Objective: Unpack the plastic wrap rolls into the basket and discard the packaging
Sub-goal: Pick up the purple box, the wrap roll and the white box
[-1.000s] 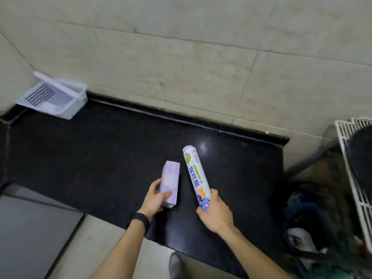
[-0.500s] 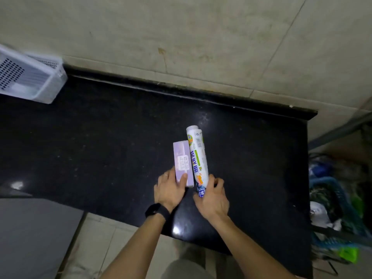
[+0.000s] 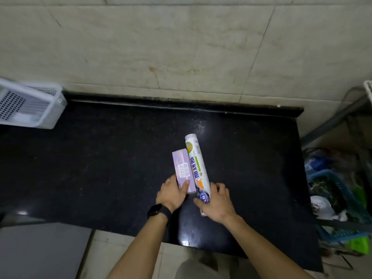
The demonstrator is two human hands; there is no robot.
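A purple box (image 3: 182, 170) lies on the black counter (image 3: 100, 168), with my left hand (image 3: 173, 194) gripping its near end, thumb on top. Right beside it lies a white wrapped plastic wrap roll (image 3: 196, 164) printed in green, blue and orange. My right hand (image 3: 216, 202) is closed around the roll's near end. Box and roll lie side by side, touching, both pointing away from me. A white perforated basket (image 3: 30, 107) stands at the counter's far left against the wall.
A blue bin (image 3: 338, 200) holding mixed rubbish sits on the floor right of the counter. A white wire rack edge (image 3: 368, 87) shows at far right. A grey surface (image 3: 40, 250) lies lower left. The tiled wall bounds the counter's back.
Both hands brought the box and the roll together from a spread position until they lie parallel and touching. The view tilted down and left, so the basket slid toward the frame's left edge.
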